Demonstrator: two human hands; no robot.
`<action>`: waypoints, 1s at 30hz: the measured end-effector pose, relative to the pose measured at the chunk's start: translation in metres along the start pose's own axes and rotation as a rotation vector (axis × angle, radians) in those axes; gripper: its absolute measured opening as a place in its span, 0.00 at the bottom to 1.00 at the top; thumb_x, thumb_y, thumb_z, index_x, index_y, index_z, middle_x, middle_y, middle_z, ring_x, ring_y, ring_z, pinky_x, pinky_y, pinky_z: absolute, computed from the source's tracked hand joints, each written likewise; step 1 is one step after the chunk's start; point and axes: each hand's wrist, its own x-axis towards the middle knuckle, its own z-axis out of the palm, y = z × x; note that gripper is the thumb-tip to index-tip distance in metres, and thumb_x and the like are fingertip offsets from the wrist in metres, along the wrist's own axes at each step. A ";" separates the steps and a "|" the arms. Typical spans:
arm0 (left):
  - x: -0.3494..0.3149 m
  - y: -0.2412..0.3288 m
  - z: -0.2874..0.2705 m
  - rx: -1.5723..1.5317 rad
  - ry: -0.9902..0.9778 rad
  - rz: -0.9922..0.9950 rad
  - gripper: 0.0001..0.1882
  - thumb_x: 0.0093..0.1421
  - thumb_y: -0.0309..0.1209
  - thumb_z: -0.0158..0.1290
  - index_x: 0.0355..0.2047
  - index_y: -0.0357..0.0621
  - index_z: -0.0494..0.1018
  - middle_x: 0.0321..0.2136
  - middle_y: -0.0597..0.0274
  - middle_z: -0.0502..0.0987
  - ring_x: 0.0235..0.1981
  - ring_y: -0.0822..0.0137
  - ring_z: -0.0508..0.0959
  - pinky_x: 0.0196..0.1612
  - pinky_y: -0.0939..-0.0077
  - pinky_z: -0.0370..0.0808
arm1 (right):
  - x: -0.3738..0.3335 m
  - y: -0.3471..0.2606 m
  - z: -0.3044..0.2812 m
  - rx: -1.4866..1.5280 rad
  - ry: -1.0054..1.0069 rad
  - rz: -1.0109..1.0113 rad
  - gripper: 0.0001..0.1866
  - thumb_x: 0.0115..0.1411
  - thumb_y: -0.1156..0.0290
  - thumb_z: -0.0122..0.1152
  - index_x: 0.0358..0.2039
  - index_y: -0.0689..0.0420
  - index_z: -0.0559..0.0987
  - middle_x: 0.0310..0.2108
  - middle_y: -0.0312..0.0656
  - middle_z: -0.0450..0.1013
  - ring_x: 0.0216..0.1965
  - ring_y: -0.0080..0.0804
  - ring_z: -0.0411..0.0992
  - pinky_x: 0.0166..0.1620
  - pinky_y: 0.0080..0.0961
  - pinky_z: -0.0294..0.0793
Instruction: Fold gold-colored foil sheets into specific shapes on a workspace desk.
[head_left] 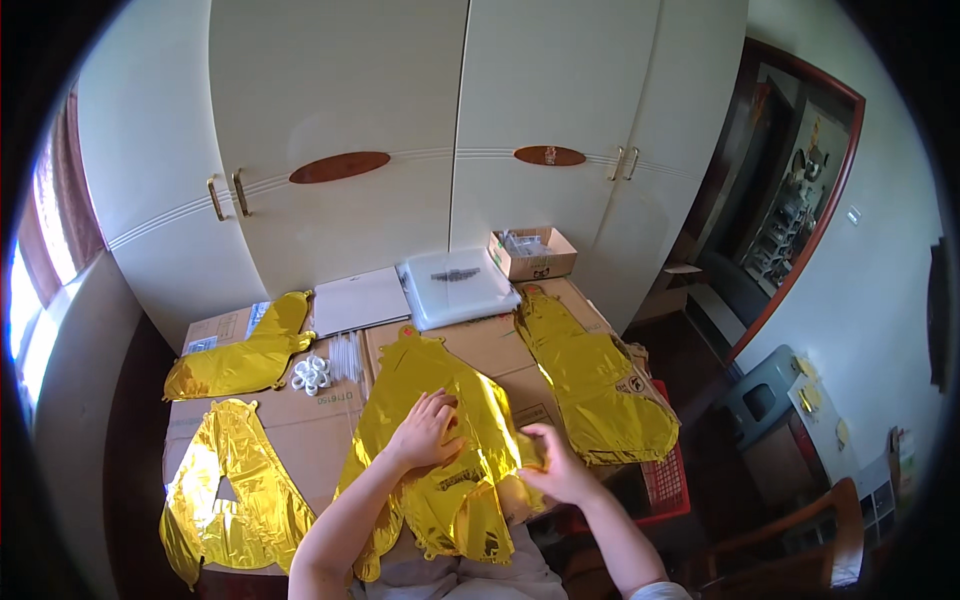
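Observation:
A flat gold foil balloon [440, 375] lies in front of me, its lower end hanging over the table's near edge above my lap. My left hand [428, 432] rests on its middle, fingers stretched out over the foil. At the balloon's right edge, my right hand [562, 472] has curled fingers and thumb around a fold of the foil. Another gold foil balloon [600, 395] lies to the right. On the left are an A-shaped gold balloon [275, 480] and, farther back, a bent gold balloon [235, 366].
Cardboard [325, 425] covers the table. Behind the balloons are white ribbon rolls [311, 375], clear straws [346, 357], a grey-white flat sheet [360, 300], a stack of clear plastic bags [455, 290] and an open carton [535, 263]. A red basket [668, 485] stands below right, near a wooden chair [840, 530].

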 end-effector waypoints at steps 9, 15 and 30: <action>0.003 0.010 -0.020 -0.204 0.103 -0.254 0.19 0.56 0.45 0.56 0.26 0.39 0.78 0.31 0.52 0.76 0.41 0.53 0.74 0.46 0.59 0.70 | -0.004 -0.046 0.087 -0.335 0.034 -0.140 0.21 0.57 0.68 0.60 0.50 0.56 0.69 0.40 0.47 0.75 0.37 0.44 0.76 0.38 0.34 0.77; 0.003 0.021 -0.026 -0.168 -0.030 -0.325 0.21 0.50 0.48 0.61 0.26 0.39 0.80 0.29 0.49 0.76 0.38 0.51 0.75 0.44 0.61 0.72 | -0.006 -0.053 0.090 -0.273 -0.075 -0.115 0.22 0.60 0.65 0.58 0.53 0.59 0.68 0.42 0.49 0.75 0.41 0.45 0.76 0.43 0.35 0.77; -0.003 0.009 -0.022 -0.024 -0.054 -0.301 0.17 0.46 0.45 0.64 0.27 0.45 0.80 0.34 0.55 0.73 0.43 0.53 0.71 0.48 0.64 0.70 | 0.028 0.033 0.035 -0.405 0.023 -0.330 0.16 0.58 0.62 0.62 0.45 0.54 0.79 0.50 0.40 0.74 0.55 0.40 0.68 0.57 0.38 0.67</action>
